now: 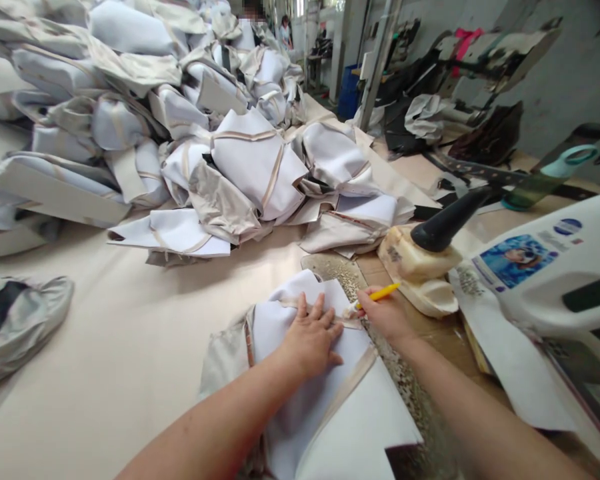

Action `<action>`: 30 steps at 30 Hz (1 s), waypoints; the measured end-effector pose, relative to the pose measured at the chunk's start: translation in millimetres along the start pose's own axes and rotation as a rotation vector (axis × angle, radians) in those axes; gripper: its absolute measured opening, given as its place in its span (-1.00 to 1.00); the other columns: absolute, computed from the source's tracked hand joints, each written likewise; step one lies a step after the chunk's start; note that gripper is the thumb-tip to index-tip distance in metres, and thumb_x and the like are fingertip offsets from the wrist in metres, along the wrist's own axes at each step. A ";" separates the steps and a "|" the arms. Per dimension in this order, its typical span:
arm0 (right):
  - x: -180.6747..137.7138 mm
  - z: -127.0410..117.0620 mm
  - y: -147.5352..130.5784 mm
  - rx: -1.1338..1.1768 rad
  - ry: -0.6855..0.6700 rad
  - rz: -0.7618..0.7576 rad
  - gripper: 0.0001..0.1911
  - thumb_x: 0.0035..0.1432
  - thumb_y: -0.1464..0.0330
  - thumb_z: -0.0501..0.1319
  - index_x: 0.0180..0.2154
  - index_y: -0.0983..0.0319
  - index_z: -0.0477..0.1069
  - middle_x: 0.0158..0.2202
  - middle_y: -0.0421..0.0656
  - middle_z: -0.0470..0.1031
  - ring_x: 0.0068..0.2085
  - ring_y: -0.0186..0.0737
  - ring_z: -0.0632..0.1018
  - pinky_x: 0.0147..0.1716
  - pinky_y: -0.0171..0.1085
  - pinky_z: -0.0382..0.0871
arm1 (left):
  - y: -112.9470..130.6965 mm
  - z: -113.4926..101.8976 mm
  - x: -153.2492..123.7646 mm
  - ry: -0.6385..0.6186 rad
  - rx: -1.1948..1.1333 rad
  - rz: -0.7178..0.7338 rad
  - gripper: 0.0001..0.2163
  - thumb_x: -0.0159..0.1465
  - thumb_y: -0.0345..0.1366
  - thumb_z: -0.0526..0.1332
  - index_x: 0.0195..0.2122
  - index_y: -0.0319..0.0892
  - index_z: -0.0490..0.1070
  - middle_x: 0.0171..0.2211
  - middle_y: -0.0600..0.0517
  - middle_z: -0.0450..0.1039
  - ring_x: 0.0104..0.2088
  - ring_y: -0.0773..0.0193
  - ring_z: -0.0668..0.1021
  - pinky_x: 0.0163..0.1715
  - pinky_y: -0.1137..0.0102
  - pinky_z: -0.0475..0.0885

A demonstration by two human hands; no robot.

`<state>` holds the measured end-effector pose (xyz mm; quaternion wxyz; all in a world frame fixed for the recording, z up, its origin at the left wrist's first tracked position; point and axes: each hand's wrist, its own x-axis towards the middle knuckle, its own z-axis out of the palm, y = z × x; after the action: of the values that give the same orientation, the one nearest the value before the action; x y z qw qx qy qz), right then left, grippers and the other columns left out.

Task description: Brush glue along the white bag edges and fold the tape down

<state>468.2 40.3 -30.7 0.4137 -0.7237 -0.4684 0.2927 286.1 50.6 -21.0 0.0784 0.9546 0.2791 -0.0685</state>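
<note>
A white sewn fabric piece [300, 393] with beige tape along its seams lies in front of me, its grey fabric side [225, 360] showing at the left. My left hand [313, 337] lies flat on it with the fingers spread. In my right hand [380, 313] is a small yellow-handled brush [384, 292]. Its pale tip touches the taped seam near the piece's upper right edge. Under that edge shows a board crusted with dried drips [337, 270]. Just beyond my right hand stands a cream, glue-crusted container [413, 263] with a black cone-shaped part [450, 220] on top.
Similar sewn pieces form a big heap [145, 113] at the back left. Another grey piece [25, 327] lies at the left edge. A large white jug [555, 267], a green bottle [545, 180] and a sewing machine [500, 57] are on the right. People are far back.
</note>
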 end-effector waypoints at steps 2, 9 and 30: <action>25.8 16.7 -7.4 -0.016 0.030 -0.041 -0.75 -0.01 0.23 0.09 -0.63 0.19 0.32 -0.68 -0.23 0.39 -0.57 -0.27 0.44 -0.51 -0.33 0.25 | -0.8 0.0 -2.0 0.012 -0.010 0.007 -0.43 0.18 0.13 0.08 0.13 -0.08 0.25 0.21 -0.08 0.14 0.28 -0.14 -0.10 0.12 -0.25 -0.36; 37.4 23.4 -0.1 -0.052 0.051 -0.085 -0.71 0.06 0.20 0.03 -0.59 0.19 0.32 -0.62 -0.22 0.43 -0.51 -0.27 0.44 -0.46 -0.33 0.25 | -3.9 1.0 -3.3 0.031 -0.035 0.011 -0.44 0.16 0.10 0.13 0.11 -0.09 0.27 0.19 -0.09 0.17 0.28 -0.12 -0.08 0.14 -0.21 -0.36; 31.9 5.5 -8.4 -0.071 -0.043 -0.106 -0.70 0.05 0.20 0.07 -0.61 0.22 0.31 -0.63 -0.21 0.39 -0.51 -0.27 0.43 -0.45 -0.32 0.26 | -4.4 4.7 -2.4 0.031 -0.067 0.031 -0.45 0.17 0.03 0.17 0.12 -0.14 0.25 0.21 -0.13 0.12 0.27 0.03 0.01 0.17 -0.15 -0.37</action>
<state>472.6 73.3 -27.2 0.3926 -0.7058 -0.5249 0.2687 281.3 52.1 -25.7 0.1072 0.9565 0.2678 -0.0429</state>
